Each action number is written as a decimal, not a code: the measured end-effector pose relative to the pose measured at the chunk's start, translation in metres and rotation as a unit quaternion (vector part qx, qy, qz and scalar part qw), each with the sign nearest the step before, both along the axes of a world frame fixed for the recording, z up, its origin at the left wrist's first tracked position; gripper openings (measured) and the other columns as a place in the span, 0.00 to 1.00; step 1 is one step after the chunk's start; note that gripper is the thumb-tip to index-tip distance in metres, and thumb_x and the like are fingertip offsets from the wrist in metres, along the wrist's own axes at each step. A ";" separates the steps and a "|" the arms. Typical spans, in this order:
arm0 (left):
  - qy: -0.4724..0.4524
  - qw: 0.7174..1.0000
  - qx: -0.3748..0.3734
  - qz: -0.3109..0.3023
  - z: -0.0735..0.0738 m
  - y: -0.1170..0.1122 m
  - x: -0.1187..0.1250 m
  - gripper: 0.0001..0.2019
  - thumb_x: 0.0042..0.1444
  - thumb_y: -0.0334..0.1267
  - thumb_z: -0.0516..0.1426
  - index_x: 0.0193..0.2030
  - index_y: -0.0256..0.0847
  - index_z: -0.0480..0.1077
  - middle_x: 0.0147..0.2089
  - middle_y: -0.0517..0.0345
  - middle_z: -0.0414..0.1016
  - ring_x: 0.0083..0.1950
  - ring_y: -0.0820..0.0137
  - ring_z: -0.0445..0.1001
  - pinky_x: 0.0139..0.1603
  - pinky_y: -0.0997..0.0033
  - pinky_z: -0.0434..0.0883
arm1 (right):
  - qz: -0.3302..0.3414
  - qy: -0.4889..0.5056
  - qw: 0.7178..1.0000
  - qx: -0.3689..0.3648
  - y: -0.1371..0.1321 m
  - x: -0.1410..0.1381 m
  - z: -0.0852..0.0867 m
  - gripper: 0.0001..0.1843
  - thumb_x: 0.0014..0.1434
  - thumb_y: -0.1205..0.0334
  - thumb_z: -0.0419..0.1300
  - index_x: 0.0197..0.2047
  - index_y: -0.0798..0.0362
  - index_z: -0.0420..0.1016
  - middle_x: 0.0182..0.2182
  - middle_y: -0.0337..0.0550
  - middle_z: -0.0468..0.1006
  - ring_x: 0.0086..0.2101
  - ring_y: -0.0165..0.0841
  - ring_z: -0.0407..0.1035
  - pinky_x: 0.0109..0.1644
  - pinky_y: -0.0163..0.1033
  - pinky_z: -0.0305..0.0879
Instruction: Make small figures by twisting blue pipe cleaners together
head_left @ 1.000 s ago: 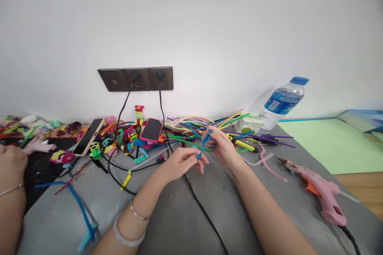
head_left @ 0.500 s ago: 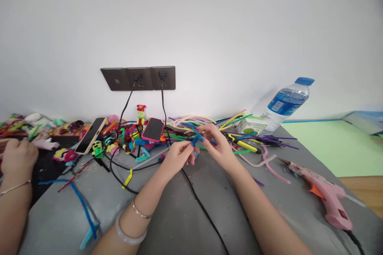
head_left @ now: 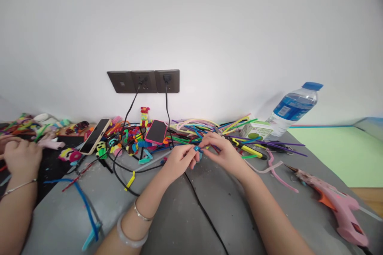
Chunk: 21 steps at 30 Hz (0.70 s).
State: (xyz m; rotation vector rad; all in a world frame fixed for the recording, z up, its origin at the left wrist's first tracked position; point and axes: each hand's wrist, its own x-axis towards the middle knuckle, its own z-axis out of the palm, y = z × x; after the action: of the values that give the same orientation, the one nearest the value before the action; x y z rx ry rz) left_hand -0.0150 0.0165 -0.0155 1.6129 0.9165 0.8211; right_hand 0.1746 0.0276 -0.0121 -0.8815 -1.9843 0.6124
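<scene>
My left hand and my right hand meet over the grey table, just in front of a heap of coloured pipe cleaners. Both pinch a small blue pipe cleaner piece between their fingertips. The piece is mostly hidden by the fingers. My left wrist wears a thin bangle and a pale bracelet.
A black cable runs from the wall sockets under my hands. A pink glue gun lies at right, a water bottle behind it. Two phones and small figures lie left. Another person's hand rests far left.
My hands have closed together and lowered; the blue piece, held stretched between them a second ago, is now bunched at my fingertips. The view has shifted slightly.
</scene>
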 end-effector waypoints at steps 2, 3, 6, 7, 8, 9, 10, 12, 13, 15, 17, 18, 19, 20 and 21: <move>0.018 1.000 0.009 0.005 0.000 0.000 -0.001 0.19 0.65 0.48 0.46 0.27 0.39 0.64 0.19 0.64 0.61 0.21 0.75 0.60 0.27 0.75 0.57 | 0.008 -0.009 1.000 -0.021 -0.002 -0.002 0.001 0.05 0.61 0.69 0.57 0.36 0.51 0.74 0.34 0.43 0.74 0.37 0.35 0.69 0.41 0.40 0.65; 0.023 1.000 0.008 0.007 0.000 0.001 -0.001 0.19 0.65 0.47 0.46 0.27 0.39 0.64 0.19 0.64 0.60 0.21 0.75 0.59 0.27 0.75 0.56 | 0.009 -0.014 0.999 -0.029 -0.003 -0.004 0.002 0.06 0.61 0.69 0.56 0.37 0.52 0.74 0.34 0.43 0.74 0.36 0.34 0.68 0.39 0.39 0.64; 0.037 0.999 0.000 0.014 0.000 0.002 -0.002 0.18 0.64 0.45 0.45 0.25 0.40 0.60 0.21 0.65 0.59 0.22 0.75 0.56 0.27 0.73 0.54 | 0.002 -0.027 0.999 -0.047 -0.005 -0.006 0.000 0.06 0.61 0.69 0.56 0.38 0.51 0.74 0.33 0.43 0.73 0.33 0.33 0.66 0.34 0.38 0.61; 0.043 0.999 0.000 0.017 0.000 0.002 -0.002 0.17 0.64 0.44 0.45 0.25 0.40 0.59 0.22 0.64 0.58 0.23 0.75 0.56 0.27 0.73 0.53 | -0.003 -0.025 0.998 -0.053 -0.005 -0.007 -0.001 0.06 0.61 0.68 0.56 0.38 0.51 0.74 0.33 0.43 0.73 0.32 0.33 0.66 0.34 0.37 0.60; 0.050 0.999 0.002 0.020 0.000 0.002 -0.002 0.17 0.63 0.43 0.46 0.25 0.40 0.58 0.22 0.64 0.58 0.24 0.75 0.56 0.28 0.73 0.53 | -0.007 -0.018 0.998 -0.060 -0.005 -0.008 -0.002 0.06 0.61 0.67 0.56 0.39 0.51 0.75 0.33 0.43 0.73 0.31 0.33 0.65 0.33 0.37 0.61; 0.056 0.998 0.005 0.022 0.000 0.002 -0.002 0.16 0.63 0.42 0.46 0.25 0.40 0.58 0.23 0.64 0.58 0.25 0.74 0.56 0.28 0.72 0.53 | -0.010 -0.008 0.998 -0.069 -0.004 -0.009 -0.003 0.06 0.61 0.67 0.56 0.39 0.51 0.75 0.32 0.43 0.73 0.31 0.33 0.65 0.33 0.37 0.61; 0.061 0.998 0.007 0.026 0.000 0.002 -0.001 0.15 0.62 0.42 0.46 0.25 0.41 0.57 0.23 0.64 0.57 0.26 0.74 0.56 0.29 0.72 0.53 | -0.013 0.005 0.997 -0.080 -0.004 -0.010 -0.005 0.06 0.61 0.66 0.57 0.39 0.50 0.75 0.32 0.43 0.74 0.30 0.33 0.66 0.33 0.37 0.62; 0.066 0.997 0.011 0.034 -0.001 0.003 -0.001 0.14 0.61 0.41 0.47 0.24 0.41 0.56 0.23 0.64 0.56 0.26 0.74 0.56 0.29 0.72 0.52 | -0.014 0.033 0.994 -0.106 -0.004 -0.011 -0.007 0.05 0.61 0.65 0.58 0.38 0.51 0.75 0.32 0.43 0.75 0.31 0.33 0.68 0.34 0.38 0.65; 0.064 0.997 0.013 0.035 -0.002 0.003 -0.001 0.14 0.61 0.41 0.47 0.24 0.41 0.55 0.23 0.65 0.55 0.26 0.74 0.56 0.29 0.71 0.52 | -0.014 0.044 0.992 -0.120 -0.004 -0.012 -0.008 0.04 0.60 0.65 0.58 0.38 0.51 0.75 0.33 0.43 0.76 0.32 0.34 0.70 0.35 0.38 0.66; 0.047 0.998 0.011 0.031 -0.004 0.004 0.000 0.14 0.61 0.41 0.47 0.24 0.41 0.55 0.24 0.65 0.55 0.27 0.74 0.56 0.29 0.71 0.52 | -0.012 0.063 0.987 -0.145 -0.004 -0.013 -0.010 0.04 0.60 0.63 0.59 0.37 0.51 0.75 0.32 0.44 0.76 0.33 0.35 0.72 0.37 0.40 0.69; 0.017 1.000 -0.001 0.024 -0.006 0.004 0.001 0.14 0.61 0.42 0.47 0.25 0.41 0.56 0.24 0.65 0.55 0.27 0.74 0.55 0.30 0.72 0.53 | -0.004 0.083 0.983 -0.162 -0.004 -0.012 -0.010 0.04 0.60 0.62 0.60 0.37 0.51 0.75 0.33 0.43 0.76 0.33 0.35 0.73 0.38 0.41 0.70; 0.001 1.000 -0.011 0.022 -0.006 0.004 0.001 0.14 0.61 0.43 0.47 0.25 0.41 0.57 0.25 0.64 0.56 0.27 0.75 0.55 0.29 0.72 0.53 | 0.004 0.096 0.981 -0.169 -0.005 -0.012 -0.009 0.04 0.60 0.61 0.60 0.38 0.51 0.74 0.33 0.43 0.76 0.33 0.34 0.73 0.39 0.40 0.70; -0.014 0.999 -0.025 0.022 -0.006 0.004 0.002 0.14 0.61 0.43 0.47 0.26 0.40 0.57 0.25 0.64 0.56 0.27 0.75 0.54 0.29 0.72 0.53 | 0.014 0.112 0.978 -0.175 -0.005 -0.012 -0.009 0.04 0.61 0.61 0.60 0.38 0.51 0.74 0.33 0.42 0.75 0.33 0.34 0.72 0.39 0.40 0.70; -0.027 0.999 -0.040 0.020 -0.006 0.004 0.002 0.14 0.61 0.44 0.47 0.26 0.40 0.57 0.26 0.64 0.56 0.27 0.75 0.54 0.29 0.72 0.52 | 0.026 0.129 0.974 -0.183 -0.006 -0.012 -0.008 0.04 0.61 0.60 0.60 0.38 0.51 0.73 0.33 0.42 0.74 0.33 0.33 0.72 0.39 0.39 0.70; -0.041 0.998 -0.054 0.019 -0.005 0.003 0.003 0.14 0.60 0.45 0.48 0.27 0.40 0.57 0.26 0.64 0.56 0.26 0.76 0.53 0.28 0.72 0.51 | 0.039 0.147 0.969 -0.194 -0.007 -0.012 -0.007 0.04 0.61 0.60 0.60 0.38 0.51 0.73 0.33 0.41 0.73 0.33 0.32 0.71 0.38 0.38 0.70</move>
State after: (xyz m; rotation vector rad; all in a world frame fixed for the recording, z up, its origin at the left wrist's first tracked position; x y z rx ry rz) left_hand -0.0122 0.0200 -0.0207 1.4618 0.9199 0.8422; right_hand 0.1624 0.0211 -0.0189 -0.8832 -1.6622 1.1358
